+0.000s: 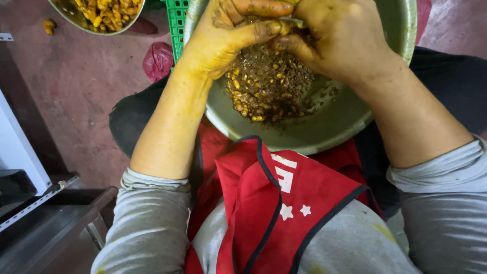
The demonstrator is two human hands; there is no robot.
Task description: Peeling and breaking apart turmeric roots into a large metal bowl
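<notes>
Both my hands are stained yellow and meet over a large metal bowl (324,134) that rests on my lap. My left hand (223,38) pinches a small yellow root piece (282,28) between thumb and fingers. My right hand (340,38) is closed around a small metal blade (293,21), of which only a sliver shows, and it touches the root piece. Below the hands, a heap of brown peelings with yellow bits (269,83) lies in the bowl.
A second metal bowl of yellow root pieces (101,12) stands on the reddish floor at top left, beside a green plastic crate (177,23) and a red plastic bag (158,61). One stray yellow piece (49,25) lies on the floor. A metal rack (45,208) is at lower left. I wear a red apron (274,203).
</notes>
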